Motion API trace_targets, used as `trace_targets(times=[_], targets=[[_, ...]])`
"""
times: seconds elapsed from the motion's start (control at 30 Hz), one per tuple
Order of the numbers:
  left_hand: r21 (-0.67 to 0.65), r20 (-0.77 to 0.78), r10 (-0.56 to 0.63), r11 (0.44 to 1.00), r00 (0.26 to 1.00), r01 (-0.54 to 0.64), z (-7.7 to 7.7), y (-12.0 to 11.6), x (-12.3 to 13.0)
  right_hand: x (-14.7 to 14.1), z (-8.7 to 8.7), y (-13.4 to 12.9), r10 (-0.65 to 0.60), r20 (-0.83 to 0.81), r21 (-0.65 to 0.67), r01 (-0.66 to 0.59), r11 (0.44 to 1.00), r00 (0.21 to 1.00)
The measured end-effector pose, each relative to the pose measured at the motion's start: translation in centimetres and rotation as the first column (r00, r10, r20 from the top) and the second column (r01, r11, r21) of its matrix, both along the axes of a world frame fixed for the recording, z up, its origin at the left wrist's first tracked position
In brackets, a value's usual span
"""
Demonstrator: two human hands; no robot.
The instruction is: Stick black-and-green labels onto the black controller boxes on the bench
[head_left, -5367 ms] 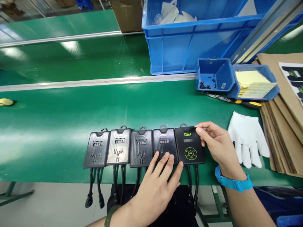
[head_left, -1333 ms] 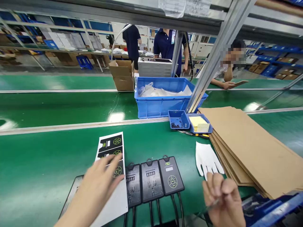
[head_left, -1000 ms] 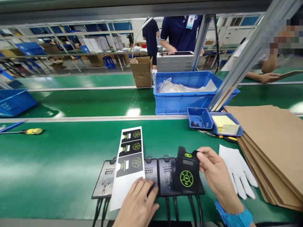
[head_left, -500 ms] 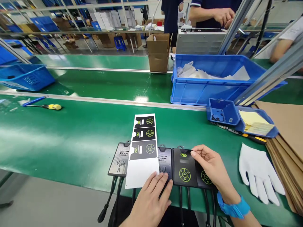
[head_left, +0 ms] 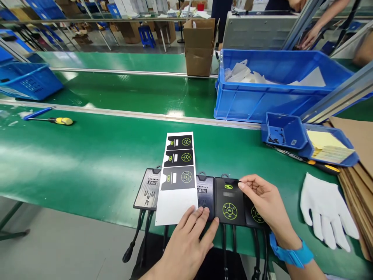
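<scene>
The green-topped desk point(head_left: 101, 147) carries all parts, its near edge running below the hands. A large blue plastic bin point(head_left: 262, 101) containing white wrapping material stands beyond the white strip of the desk, right of centre. A stack of flat brown cardboard sheets point(head_left: 361, 140) lies at the right side. The left hand point(head_left: 189, 241) is palm down with fingers spread, fingertips touching the lower right corner of a white label sheet and the lower left corner of a labelled unit. The right hand point(head_left: 266, 202) pinches the upper right corner of a matte black face label point(head_left: 230, 200) between thumb and fingertip; this label covers the face of that unit. The white label sheet point(head_left: 178, 200), bearing three printed panels, overlies the row of black rectangular control units point(head_left: 147, 190), which is aligned along the near edge, cables hanging over it. A white knit glove point(head_left: 326, 210) lies right of the right hand. Two small blue trays point(head_left: 284, 142) adjoin below the bin, one holding black fasteners, the other yellow paper slips. A yellow-handled screwdriver point(head_left: 63, 121) lies toward the left side, touching a slim blue pen point(head_left: 39, 112).
</scene>
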State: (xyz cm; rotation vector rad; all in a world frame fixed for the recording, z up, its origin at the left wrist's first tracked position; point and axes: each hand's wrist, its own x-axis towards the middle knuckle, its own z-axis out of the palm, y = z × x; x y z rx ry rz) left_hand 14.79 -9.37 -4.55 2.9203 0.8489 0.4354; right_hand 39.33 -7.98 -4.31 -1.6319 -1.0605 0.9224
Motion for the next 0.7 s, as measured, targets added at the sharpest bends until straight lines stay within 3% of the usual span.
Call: trace_targets(times=[0.7], targets=[[-0.033,0.019,0.014,0.999,1.0,-0.014,0.0,-0.1,0.2,0.0,-1.1,-0.1,0.012,0.101,-0.072,-0.005,0.997,0.995]])
